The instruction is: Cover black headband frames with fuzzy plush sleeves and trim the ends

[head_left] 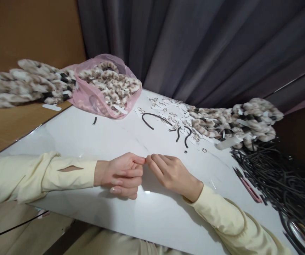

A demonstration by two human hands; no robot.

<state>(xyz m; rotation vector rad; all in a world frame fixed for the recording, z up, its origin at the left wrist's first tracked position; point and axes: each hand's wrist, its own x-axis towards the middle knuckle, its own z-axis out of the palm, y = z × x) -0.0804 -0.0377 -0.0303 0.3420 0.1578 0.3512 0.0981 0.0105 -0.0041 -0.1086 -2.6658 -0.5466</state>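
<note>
Bare left hand [127, 175] and bare right hand [174, 174], fingers curled together, tips meeting, any held item indiscernible, glossy white tabletop [115, 136] beneath, pink plastic bag [88, 94] far left

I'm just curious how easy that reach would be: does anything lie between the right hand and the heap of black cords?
Yes: pink-handled snips lie on the white table, between the right hand and the heap of black cords. They lie flat, so they would probably hinder little.
</note>
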